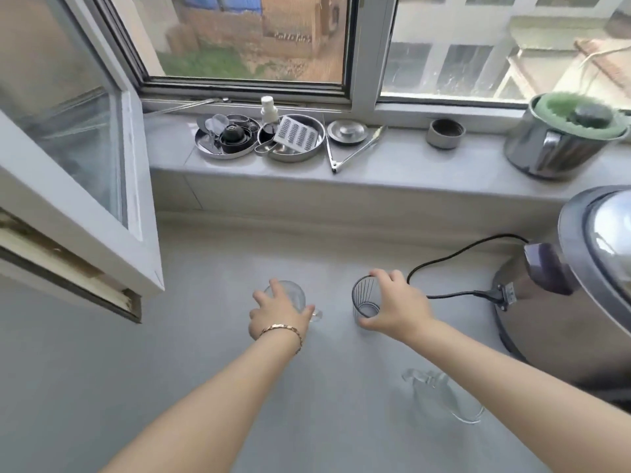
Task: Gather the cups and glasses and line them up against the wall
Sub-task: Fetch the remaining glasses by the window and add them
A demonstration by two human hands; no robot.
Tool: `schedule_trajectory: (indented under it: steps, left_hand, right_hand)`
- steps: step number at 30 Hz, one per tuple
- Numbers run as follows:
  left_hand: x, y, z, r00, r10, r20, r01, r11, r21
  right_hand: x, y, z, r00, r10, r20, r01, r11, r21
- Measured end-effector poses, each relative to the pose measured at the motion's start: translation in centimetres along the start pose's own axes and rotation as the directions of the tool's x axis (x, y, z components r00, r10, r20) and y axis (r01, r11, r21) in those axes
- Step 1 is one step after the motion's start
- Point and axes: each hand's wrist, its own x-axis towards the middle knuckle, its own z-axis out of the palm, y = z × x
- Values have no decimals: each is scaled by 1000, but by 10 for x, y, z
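Both hands rest on glassware on the grey counter. My left hand (278, 314), with a gold bracelet on the wrist, grips a clear glass cup with a handle (293, 295) from above. My right hand (397, 307) holds a smoky ribbed glass (364, 298) by its rim and side; the glass stands upright. A clear glass pitcher with a handle (444, 394) stands alone near the front right, under my right forearm. The low wall below the window ledge (307, 203) lies beyond both glasses.
An open window sash (78, 199) juts over the counter at left. A rice cooker (580, 285) with a black cord (454, 254) stands at right. The ledge holds metal trays of utensils (293, 138), tongs (355, 148), a small grey cup (445, 133) and a steel pot (560, 138).
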Motion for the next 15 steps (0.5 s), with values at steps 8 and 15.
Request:
schedule_trajectory:
  steps: [8, 15]
  left_hand:
    - [-56, -73, -21, 972, 181, -149, -191, 980, -51]
    - [-144, -215, -46, 954, 144, -263, -157, 987, -30]
  right_hand:
    - [-36, -29, 3, 988, -152, 37, 153, 988, -9]
    - [-116, -123, 23, 884, -451, 120, 457, 889, -18]
